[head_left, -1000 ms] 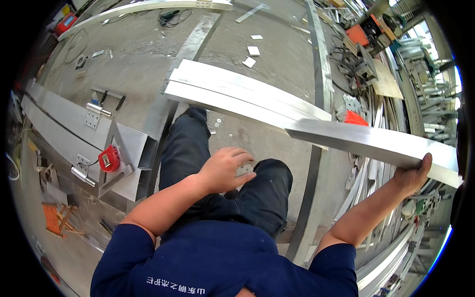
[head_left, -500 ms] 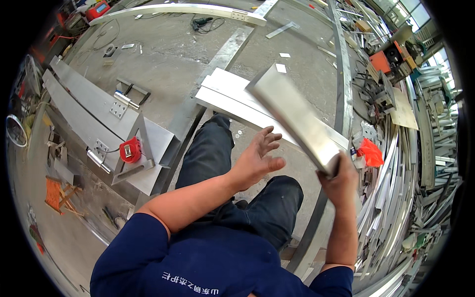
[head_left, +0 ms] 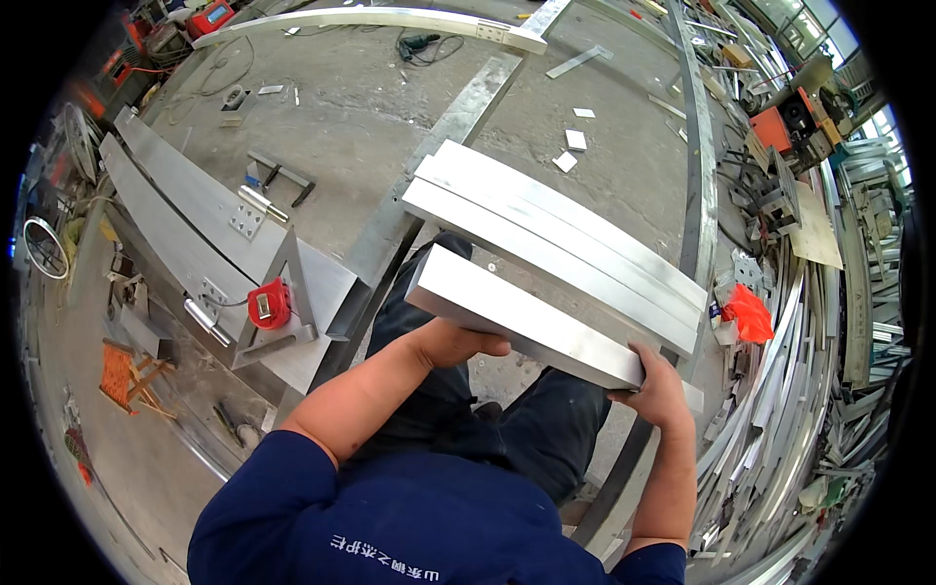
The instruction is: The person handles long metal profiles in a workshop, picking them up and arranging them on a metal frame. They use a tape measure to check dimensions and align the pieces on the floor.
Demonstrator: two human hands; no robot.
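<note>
A silvery rectangular metal tube (head_left: 526,314) is held level above my knees. My left hand (head_left: 450,343) grips it from below near its left end, the thumb along its near side and the fingers hidden beneath. My right hand (head_left: 660,388) is closed around the right end. Just beyond lie similar metal tubes (head_left: 556,239), side by side across two steel rails. To the left, a red tape measure (head_left: 269,304) and a triangular metal square (head_left: 286,278) rest on wide metal profiles (head_left: 180,200) fitted with hinge-like cylinders.
A long steel rail (head_left: 698,146) runs away on the right, beside a heap of metal strips (head_left: 760,419) and a red plastic bag (head_left: 748,314). A green power tool (head_left: 417,45) and small white plates (head_left: 575,140) lie on the floor. An orange-topped folding stool (head_left: 125,375) stands left.
The tube has come down from a steep tilt to level and nearer my body. My left hand, open and free before, has taken hold of its left part. The right keeps its grip.
</note>
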